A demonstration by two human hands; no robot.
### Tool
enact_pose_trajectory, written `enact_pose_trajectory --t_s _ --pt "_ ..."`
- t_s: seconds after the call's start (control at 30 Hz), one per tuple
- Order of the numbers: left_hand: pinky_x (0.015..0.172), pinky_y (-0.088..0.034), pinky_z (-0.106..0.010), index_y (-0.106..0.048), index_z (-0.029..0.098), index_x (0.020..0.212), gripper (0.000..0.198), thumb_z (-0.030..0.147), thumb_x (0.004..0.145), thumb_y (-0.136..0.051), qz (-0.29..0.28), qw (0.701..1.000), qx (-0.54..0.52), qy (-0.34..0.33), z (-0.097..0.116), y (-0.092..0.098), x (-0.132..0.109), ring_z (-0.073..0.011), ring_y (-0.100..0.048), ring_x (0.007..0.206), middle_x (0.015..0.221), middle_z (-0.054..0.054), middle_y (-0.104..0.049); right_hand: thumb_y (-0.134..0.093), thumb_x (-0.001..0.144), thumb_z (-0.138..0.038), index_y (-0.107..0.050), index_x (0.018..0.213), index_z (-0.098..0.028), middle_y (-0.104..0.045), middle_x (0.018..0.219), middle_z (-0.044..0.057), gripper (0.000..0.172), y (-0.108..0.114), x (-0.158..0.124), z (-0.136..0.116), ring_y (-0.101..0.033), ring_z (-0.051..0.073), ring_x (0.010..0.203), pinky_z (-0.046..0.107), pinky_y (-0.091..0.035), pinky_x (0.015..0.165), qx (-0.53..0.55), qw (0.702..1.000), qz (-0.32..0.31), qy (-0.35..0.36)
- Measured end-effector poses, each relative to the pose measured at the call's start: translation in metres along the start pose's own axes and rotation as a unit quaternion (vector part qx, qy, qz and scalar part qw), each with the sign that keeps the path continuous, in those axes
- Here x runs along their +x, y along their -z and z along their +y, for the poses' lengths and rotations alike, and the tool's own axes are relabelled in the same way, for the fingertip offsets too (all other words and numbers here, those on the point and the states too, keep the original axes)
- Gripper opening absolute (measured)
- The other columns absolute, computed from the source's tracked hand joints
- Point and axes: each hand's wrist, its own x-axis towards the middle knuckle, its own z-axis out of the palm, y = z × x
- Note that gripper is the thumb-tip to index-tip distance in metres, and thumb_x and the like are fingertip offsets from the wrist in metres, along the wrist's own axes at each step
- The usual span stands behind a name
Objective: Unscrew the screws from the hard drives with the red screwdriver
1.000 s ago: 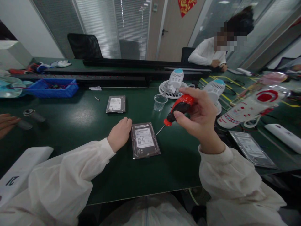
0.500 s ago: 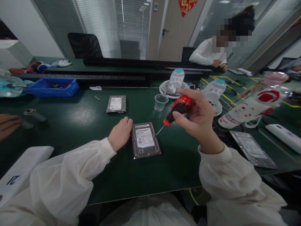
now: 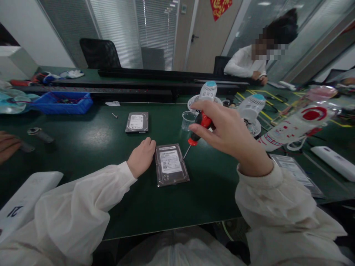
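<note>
A hard drive (image 3: 171,165) with a white label lies flat on the green table in front of me. My left hand (image 3: 142,157) has its fingers curled and pressed against the drive's upper left edge. In my right hand (image 3: 222,127) is a red and black screwdriver (image 3: 196,133), gripped by its handle and tilted. Its thin shaft runs down to the right edge of the drive, where the tip touches; a screw there is too small to make out. Farther back lie a second hard drive (image 3: 137,122) and a clear plastic cup (image 3: 189,120), partly behind the screwdriver.
A blue bin (image 3: 63,103) with wires and a small loose screw (image 3: 114,115) are at the back left. Small white fans (image 3: 208,90), a bottle (image 3: 299,123) and another hard drive (image 3: 296,173) stand or lie rightward. A co-worker's hand (image 3: 8,146) is at far left; another person (image 3: 245,62) sits opposite.
My right hand has turned over and shifted left, bringing the screwdriver's handle more upright. The tip stays at the drive's right edge. My left hand is nearly still.
</note>
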Motion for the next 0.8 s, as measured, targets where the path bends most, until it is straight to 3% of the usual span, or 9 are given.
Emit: enact_pose_trajectory --t_s 0.07,0.17,0.23,0.33,0.4,0.5,0.57,0.7,0.8 --pt "0.088 -0.058 -0.035 -0.059 0.017 0.105 0.022 0.004 0.103 -0.041 0.001 1.000 0.001 0.002 0.000 -0.001 0.000 -0.0259 -0.066 0.106 0.111 -0.013 -0.062 -0.044 0.104 -0.043 -0.058 0.135 -0.018 -0.072 0.106 0.007 0.042 0.002 0.002 -0.003 -0.066 0.021 0.084 0.034 -0.047 0.075 0.002 1.000 -0.020 0.009" --pt "0.088 -0.057 -0.035 -0.059 0.016 0.105 0.023 0.003 0.103 -0.040 -0.003 1.000 0.005 0.003 0.000 0.000 0.000 -0.0259 -0.066 0.106 0.112 -0.013 -0.062 -0.043 0.102 -0.035 -0.058 0.136 -0.019 -0.069 0.087 0.003 0.040 0.005 0.002 -0.004 -0.060 0.017 0.069 0.031 -0.041 0.067 -0.009 1.000 -0.019 0.004" --pt "0.090 -0.057 -0.035 -0.060 0.016 0.106 0.023 0.003 0.103 -0.040 -0.003 1.000 0.008 0.001 0.000 0.000 0.000 -0.0258 -0.066 0.106 0.112 -0.013 -0.062 -0.049 0.101 -0.044 -0.066 0.119 -0.020 -0.061 0.070 0.000 0.034 0.006 0.003 -0.002 -0.053 0.016 0.059 0.030 -0.035 0.062 -0.054 0.998 0.000 -0.018" --pt "0.091 -0.057 -0.035 -0.060 0.014 0.108 0.023 0.004 0.104 -0.040 -0.005 1.000 0.009 -0.001 0.000 0.000 0.000 -0.0262 -0.066 0.107 0.113 -0.014 -0.062 -0.051 0.100 -0.061 -0.068 0.091 -0.021 -0.050 0.056 0.000 0.045 0.009 0.003 0.000 -0.050 0.016 0.055 0.029 -0.033 0.061 -0.107 0.993 0.024 -0.050" --pt "0.090 -0.058 -0.035 -0.060 0.013 0.109 0.022 0.004 0.104 -0.041 -0.004 1.000 0.005 0.000 0.000 0.000 0.000 -0.0266 -0.066 0.107 0.113 -0.015 -0.062 -0.046 0.103 -0.056 -0.070 0.097 -0.020 -0.056 0.061 0.002 0.044 0.011 0.003 0.001 -0.055 0.019 0.059 0.031 -0.036 0.063 -0.095 0.994 0.012 -0.047" --pt "0.088 -0.058 -0.035 -0.061 0.013 0.108 0.022 0.004 0.104 -0.041 0.001 1.000 -0.001 -0.003 -0.001 -0.001 0.000 -0.0263 -0.067 0.105 0.112 -0.015 -0.063 -0.039 0.102 -0.037 -0.065 0.129 -0.020 -0.073 0.091 0.006 0.041 0.014 0.003 0.001 -0.063 0.021 0.074 0.034 -0.043 0.069 -0.030 0.999 -0.030 -0.004" --pt "0.088 -0.058 -0.034 -0.061 0.014 0.108 0.022 0.005 0.104 -0.041 0.005 1.000 -0.001 -0.005 -0.001 -0.002 0.000 -0.0258 -0.068 0.104 0.112 -0.014 -0.063 -0.043 0.100 -0.037 -0.058 0.140 -0.020 -0.074 0.098 0.005 0.046 0.014 0.004 0.002 -0.063 0.020 0.074 0.034 -0.044 0.070 -0.002 0.999 -0.041 0.005" --pt "0.088 -0.057 -0.035 -0.061 0.013 0.110 0.021 0.005 0.105 -0.042 0.017 1.000 0.000 0.002 -0.002 -0.005 0.000 -0.0260 -0.068 0.103 0.110 -0.014 -0.064 -0.054 0.098 -0.058 -0.065 0.128 -0.018 -0.060 0.068 0.000 0.051 0.011 0.005 -0.001 -0.053 0.018 0.059 0.032 -0.038 0.065 -0.061 0.997 -0.021 -0.032" --pt "0.087 -0.056 -0.034 -0.061 0.012 0.110 0.020 0.005 0.105 -0.043 0.024 1.000 -0.009 0.012 -0.002 -0.006 0.001 -0.0256 -0.069 0.102 0.107 -0.013 -0.066 -0.043 0.104 -0.048 -0.065 0.122 -0.016 -0.062 0.072 0.003 0.043 0.011 0.005 -0.005 -0.056 0.020 0.065 0.033 -0.036 0.067 -0.072 0.996 -0.037 -0.024"
